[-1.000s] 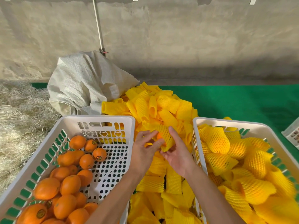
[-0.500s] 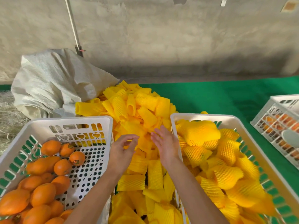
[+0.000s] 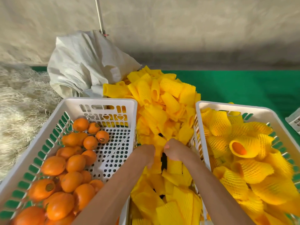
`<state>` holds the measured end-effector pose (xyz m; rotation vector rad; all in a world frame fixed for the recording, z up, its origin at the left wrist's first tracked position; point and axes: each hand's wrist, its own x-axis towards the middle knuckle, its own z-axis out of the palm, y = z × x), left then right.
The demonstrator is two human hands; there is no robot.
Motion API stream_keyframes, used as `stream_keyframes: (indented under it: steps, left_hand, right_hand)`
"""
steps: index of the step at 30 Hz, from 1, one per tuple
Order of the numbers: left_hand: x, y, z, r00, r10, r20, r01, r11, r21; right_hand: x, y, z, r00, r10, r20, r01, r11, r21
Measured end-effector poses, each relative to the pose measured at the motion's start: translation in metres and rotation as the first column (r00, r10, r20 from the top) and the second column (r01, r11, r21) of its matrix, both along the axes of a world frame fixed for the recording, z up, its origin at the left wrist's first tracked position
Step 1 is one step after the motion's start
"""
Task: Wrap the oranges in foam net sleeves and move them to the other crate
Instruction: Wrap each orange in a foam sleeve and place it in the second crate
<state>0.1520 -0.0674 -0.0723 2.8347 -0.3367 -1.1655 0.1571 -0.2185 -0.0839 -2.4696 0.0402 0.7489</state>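
Bare oranges [image 3: 71, 163] fill the near and left part of the left white crate [image 3: 99, 101]. Oranges in yellow net sleeves [image 3: 253, 172] fill the right white crate [image 3: 227, 106]; one sleeve end shows its orange [image 3: 239, 150]. Between the crates lies a pile of empty yellow foam sleeves [image 3: 159, 101]. Both my hands are down in this pile, close together with fingers curled. My left hand [image 3: 146, 154] grips a sleeve [image 3: 155, 164] beneath it. My right hand [image 3: 176, 151] grips another sleeve [image 3: 174, 167]. The fingertips are hidden in the foam.
A crumpled white sack [image 3: 84, 64] lies behind the left crate, with a thin pole [image 3: 99, 15] rising behind it. Pale straw [image 3: 17, 101] covers the ground at left. Green matting [image 3: 243, 88] spreads at right, with the corner of another crate [image 3: 294, 120] at the right edge.
The wrapped orange that both hands held a second ago now lies in the right crate. Both hands have dropped into the sleeve pile and closed on sleeves.
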Motion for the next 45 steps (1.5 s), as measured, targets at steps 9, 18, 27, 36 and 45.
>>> stream_keyframes:
  steps: [9, 18, 27, 36, 45]
  left_hand:
    - [-0.002, 0.000, -0.006, 0.992, 0.117, 0.045, -0.111, 0.987, -0.112]
    - [-0.002, -0.001, -0.002, 0.923, 0.342, 0.180, -0.235, 0.866, -0.441]
    - [0.004, -0.006, 0.012, 0.581, 0.777, 0.243, -0.133, 0.385, -0.913]
    - [-0.001, 0.006, 0.038, 0.586, 0.800, 0.127, 0.087, 0.094, -0.992]
    - [0.012, 0.138, -0.005, 0.492, 0.729, 0.475, -0.702, 0.655, -0.279]
  right_hand:
    - [0.005, 0.016, -0.006, 0.724, -0.012, -0.689, 0.154, 0.977, 0.145]
    - [0.003, 0.022, 0.006, 0.976, -0.217, 0.020, 0.192, 0.900, 0.392]
    - [0.003, 0.011, 0.028, 0.751, -0.457, 0.476, 0.142, 0.816, 0.560]
    - [0.003, 0.009, 0.022, 0.802, -0.339, 0.492, 0.049, 0.858, 0.511]
    - [0.000, 0.009, 0.018, 0.857, -0.314, 0.408, 0.061, 0.849, 0.526]
